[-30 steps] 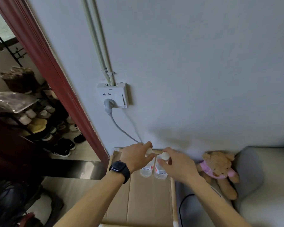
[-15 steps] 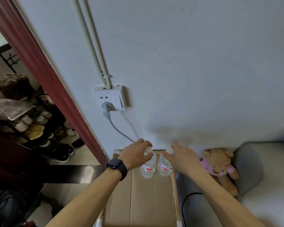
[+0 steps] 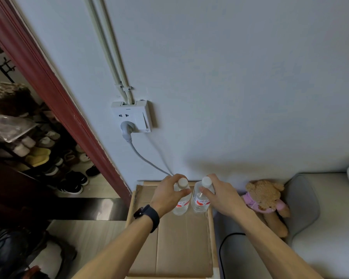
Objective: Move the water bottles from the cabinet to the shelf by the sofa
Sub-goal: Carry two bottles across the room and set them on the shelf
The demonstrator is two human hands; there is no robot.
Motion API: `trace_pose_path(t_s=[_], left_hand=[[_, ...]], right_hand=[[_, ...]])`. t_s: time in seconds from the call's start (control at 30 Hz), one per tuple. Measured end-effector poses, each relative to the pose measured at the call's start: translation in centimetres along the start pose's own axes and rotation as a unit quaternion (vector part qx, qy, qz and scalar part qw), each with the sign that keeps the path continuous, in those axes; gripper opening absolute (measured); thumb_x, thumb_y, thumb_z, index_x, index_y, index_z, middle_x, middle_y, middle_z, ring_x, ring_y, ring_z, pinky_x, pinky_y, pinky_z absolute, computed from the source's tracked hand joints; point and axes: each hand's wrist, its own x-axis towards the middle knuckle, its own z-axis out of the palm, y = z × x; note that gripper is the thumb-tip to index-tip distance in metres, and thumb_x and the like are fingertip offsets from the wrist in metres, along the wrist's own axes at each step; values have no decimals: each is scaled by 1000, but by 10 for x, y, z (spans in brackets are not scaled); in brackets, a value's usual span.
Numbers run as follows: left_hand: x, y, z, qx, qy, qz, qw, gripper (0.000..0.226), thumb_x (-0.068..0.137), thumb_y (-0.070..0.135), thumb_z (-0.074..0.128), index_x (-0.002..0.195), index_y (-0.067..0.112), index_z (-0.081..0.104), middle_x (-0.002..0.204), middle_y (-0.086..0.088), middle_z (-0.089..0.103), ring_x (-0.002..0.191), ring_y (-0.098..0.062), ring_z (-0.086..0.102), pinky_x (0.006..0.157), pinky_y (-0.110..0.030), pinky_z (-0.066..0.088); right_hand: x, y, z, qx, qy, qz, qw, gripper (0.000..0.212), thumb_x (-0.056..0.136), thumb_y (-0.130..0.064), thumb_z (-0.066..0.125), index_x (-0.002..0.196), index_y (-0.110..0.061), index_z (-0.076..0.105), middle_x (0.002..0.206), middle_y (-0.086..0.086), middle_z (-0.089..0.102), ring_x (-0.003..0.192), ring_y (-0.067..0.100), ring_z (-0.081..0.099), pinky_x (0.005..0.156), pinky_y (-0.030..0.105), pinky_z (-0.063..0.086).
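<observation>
Head view. Left bottle (image 3: pixel 182 204) and right bottle (image 3: pixel 200 202) stand upright, side by side, on the cardboard-lined shelf (image 3: pixel 181 248) beside the sofa (image 3: pixel 330 218). Left hand (image 3: pixel 165 195) grips the left bottle, fingers curled below its cap; right hand (image 3: pixel 223 195) likewise grips the right bottle.

The left bottle (image 3: pixel 182 206) and right bottle (image 3: pixel 200 202), both clear with white caps and red labels, stand upright side by side at the far end of the shelf (image 3: pixel 210 230). My left hand (image 3: pixel 166 195) and right hand (image 3: pixel 224 195) each grip one.
</observation>
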Motion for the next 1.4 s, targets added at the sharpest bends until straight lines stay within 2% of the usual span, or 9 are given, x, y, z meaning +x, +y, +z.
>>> trace_pose_path(t_s=[0.2,0.37,0.5,0.6,0.67,0.77,0.97,1.13,1.4], left_hand=[[18,12,0,7,-54,20,998,29,84,34,73,110,31,62,108,9,65,100,-10,56,80,-24,42],[28,18,-2,14,-64,15,998,28,85,32,71,112,29,61,108,9,64,98,-12,57,80,-26,43],[22,12,-1,-11,-49,-17,999,37,85,31,71,119,28,55,107,11,60,96,-7,55,75,-18,43],[14,1,3,-29,-48,-35,998,56,79,42,74,128,30,50,118,10,59,106,-11,57,89,-31,51],[10,-3,7,-18,-58,-37,998,61,80,44,73,134,34,46,118,14,58,108,-10,55,88,-30,48],[8,-2,11,-56,-48,-48,996,57,87,39,70,138,36,44,118,15,57,112,-10,54,89,-25,40],[11,0,13,-76,-37,-44,995,53,88,34,70,137,35,49,117,16,58,112,-8,53,91,-23,40],[13,2,13,-87,-35,-46,995,50,87,33,71,132,35,50,113,16,60,107,-7,55,88,-23,41],[15,3,11,-116,-32,-72,990,48,85,28,74,126,37,50,113,14,59,109,-11,56,92,-30,46]], right_hand=[[-4,-4,7,46,61,17,997,25,99,-41,51,115,-22,48,102,0,63,90,20,58,73,34,45],[-3,-5,13,62,87,40,994,28,99,-44,50,118,-24,46,102,-7,58,88,12,57,74,25,43],[8,-2,6,35,37,39,998,34,93,-52,54,113,-27,44,103,-4,61,88,18,57,74,35,47],[11,3,1,63,-13,66,996,52,88,-54,59,128,-27,41,115,1,62,101,25,59,77,34,43],[10,4,2,88,-40,65,993,60,88,-53,61,137,-27,39,123,-1,61,109,23,59,81,32,44],[9,5,8,124,-54,58,989,59,91,-48,61,140,-30,35,127,-4,60,113,22,59,88,33,47],[7,7,10,152,-42,57,986,52,93,-45,58,139,-31,37,125,-5,61,110,22,60,91,37,50],[10,8,13,156,-30,50,986,48,93,-43,59,135,-29,41,122,-8,60,108,19,60,87,33,49],[22,10,8,149,-63,65,985,57,89,-46,64,138,-33,38,121,-8,59,100,15,55,80,28,42]])
